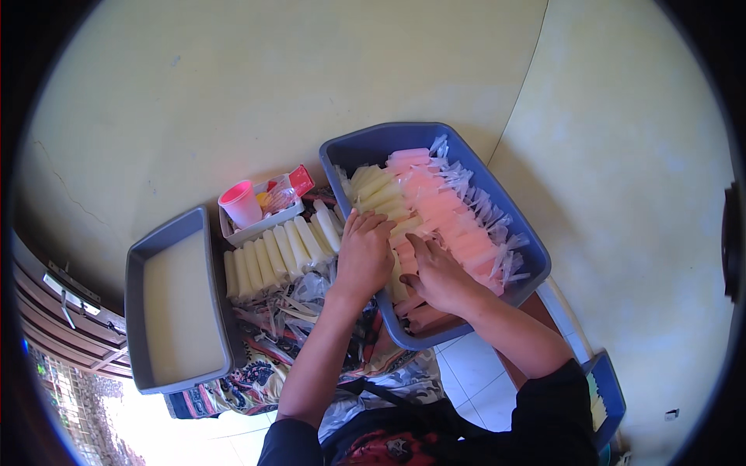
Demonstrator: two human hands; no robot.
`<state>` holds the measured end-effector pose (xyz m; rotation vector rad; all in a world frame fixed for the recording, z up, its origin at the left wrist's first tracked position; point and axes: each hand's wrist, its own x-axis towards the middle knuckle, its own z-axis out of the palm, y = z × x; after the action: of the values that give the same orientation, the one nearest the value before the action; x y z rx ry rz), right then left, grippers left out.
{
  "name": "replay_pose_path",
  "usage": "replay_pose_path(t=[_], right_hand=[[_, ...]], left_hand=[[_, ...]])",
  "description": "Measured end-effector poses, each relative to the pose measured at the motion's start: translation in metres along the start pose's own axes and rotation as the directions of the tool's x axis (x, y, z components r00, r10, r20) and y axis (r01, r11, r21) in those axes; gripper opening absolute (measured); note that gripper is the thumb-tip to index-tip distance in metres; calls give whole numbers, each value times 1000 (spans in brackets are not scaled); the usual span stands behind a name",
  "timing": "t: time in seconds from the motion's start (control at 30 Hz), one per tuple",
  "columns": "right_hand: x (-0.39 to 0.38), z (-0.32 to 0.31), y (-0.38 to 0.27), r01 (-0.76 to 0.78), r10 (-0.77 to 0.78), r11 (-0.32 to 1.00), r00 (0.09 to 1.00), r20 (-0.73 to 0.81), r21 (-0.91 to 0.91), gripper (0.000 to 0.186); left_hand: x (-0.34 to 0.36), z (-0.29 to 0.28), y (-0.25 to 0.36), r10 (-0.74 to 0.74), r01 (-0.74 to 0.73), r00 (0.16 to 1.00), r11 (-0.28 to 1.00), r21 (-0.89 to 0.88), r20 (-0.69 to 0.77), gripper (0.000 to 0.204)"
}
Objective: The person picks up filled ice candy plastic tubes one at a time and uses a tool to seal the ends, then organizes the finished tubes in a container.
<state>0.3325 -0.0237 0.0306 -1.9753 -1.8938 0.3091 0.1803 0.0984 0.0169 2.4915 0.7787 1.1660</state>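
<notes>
In the blue-grey tub (540, 260) lie rows of filled plastic tubes. Pale yellow tubes (375, 190) line its left side; pink tubes (443, 210) fill the middle and right, their clear twisted ends toward the right wall. My left hand (365, 252) reaches over the tub's left wall, its outstretched fingers resting on the yellow tubes; its palm side is hidden. Just right of it, my right hand (439, 272) hovers at the border of yellow and pink, thumb and fingers apart, nothing visible between them. More pale tubes (268, 256) stand in a leaning row left of the tub.
At left, a grey basin (136, 311) holds pale milky liquid (180, 303). A small white tray (247, 233) carries a pink cup (239, 203) and a red packet (301, 180). Patterned cloth (249, 373) lies below. Another blue tub (610, 396) stands lower right; a wall rises behind.
</notes>
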Motion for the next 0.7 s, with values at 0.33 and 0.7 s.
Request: replay_pose_path(t=[0.33, 0.7], right_hand=[[13, 34, 18, -113, 92, 991, 958, 273, 64, 78], [24, 7, 1, -535, 305, 721, 816, 492, 441, 61]], left_hand=[[-1, 4, -3, 0, -1, 996, 1000, 17, 86, 42], [-4, 2, -6, -28, 31, 998, 998, -55, 54, 40]])
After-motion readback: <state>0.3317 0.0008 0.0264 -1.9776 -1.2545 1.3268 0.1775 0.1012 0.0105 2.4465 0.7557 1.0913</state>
